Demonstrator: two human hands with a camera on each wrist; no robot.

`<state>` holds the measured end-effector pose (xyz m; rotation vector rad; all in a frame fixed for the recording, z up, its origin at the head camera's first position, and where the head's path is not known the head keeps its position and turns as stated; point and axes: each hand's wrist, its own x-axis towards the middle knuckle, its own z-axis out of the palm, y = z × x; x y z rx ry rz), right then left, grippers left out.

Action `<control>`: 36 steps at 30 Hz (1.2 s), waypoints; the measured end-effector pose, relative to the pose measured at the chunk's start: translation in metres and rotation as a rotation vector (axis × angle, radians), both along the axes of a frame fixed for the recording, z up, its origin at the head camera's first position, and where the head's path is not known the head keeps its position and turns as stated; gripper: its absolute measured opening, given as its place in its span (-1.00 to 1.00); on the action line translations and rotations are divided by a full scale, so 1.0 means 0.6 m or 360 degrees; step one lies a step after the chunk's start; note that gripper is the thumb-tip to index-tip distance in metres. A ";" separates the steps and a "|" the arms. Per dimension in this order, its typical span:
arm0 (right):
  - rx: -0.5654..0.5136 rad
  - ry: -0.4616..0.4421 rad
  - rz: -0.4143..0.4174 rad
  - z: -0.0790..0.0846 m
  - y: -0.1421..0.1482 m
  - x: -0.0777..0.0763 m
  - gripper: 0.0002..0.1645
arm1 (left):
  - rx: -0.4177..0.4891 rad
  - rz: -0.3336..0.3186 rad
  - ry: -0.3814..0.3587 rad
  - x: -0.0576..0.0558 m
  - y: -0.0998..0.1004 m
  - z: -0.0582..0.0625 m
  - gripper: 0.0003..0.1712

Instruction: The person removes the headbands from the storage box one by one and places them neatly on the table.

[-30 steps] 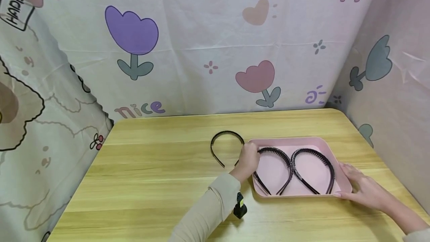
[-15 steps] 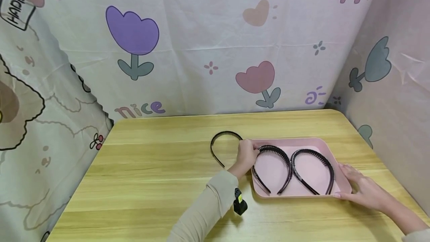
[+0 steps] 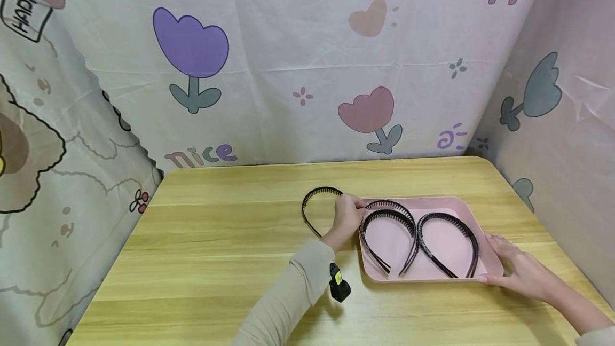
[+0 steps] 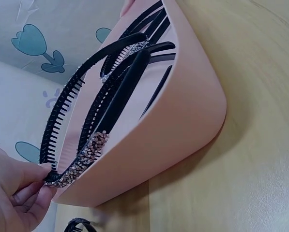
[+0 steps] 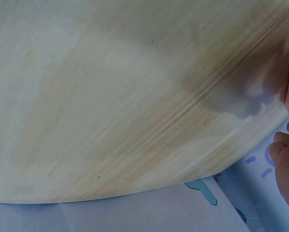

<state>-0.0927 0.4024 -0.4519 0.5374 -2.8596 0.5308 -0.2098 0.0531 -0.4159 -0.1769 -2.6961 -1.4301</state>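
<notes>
In the head view, my left hand (image 3: 348, 218) pinches a black toothed headband (image 3: 390, 205) by its upper left side, at the left rim of the pink tray (image 3: 444, 281). Glitter covers part of this band (image 4: 83, 162) in the left wrist view, where thumb and fingertips hold it. Its arch is raised above the other black headbands beneath it. My right hand (image 3: 521, 268) rests against the tray's right front corner, fingers along the side wall and thumb at the front. The right wrist view catches only part of that hand (image 5: 287, 159) at its edge.
Another black headband (image 3: 309, 220) lies on the wooden table (image 3: 216, 260) left of the tray, partly behind my left hand. More headbands (image 3: 473, 239) lie in the tray's right half. A printed cloth (image 3: 269, 68) hangs behind the table and along its sides.
My left hand has shifted slightly left and up. The headband it pinches has risen at the arch and stands apart from those below. My right hand and the tray have stayed put.
</notes>
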 end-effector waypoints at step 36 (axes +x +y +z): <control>-0.0003 0.0053 0.0051 0.002 0.002 -0.005 0.14 | -0.0057 0.0105 0.0031 -0.011 -0.100 0.020 -0.95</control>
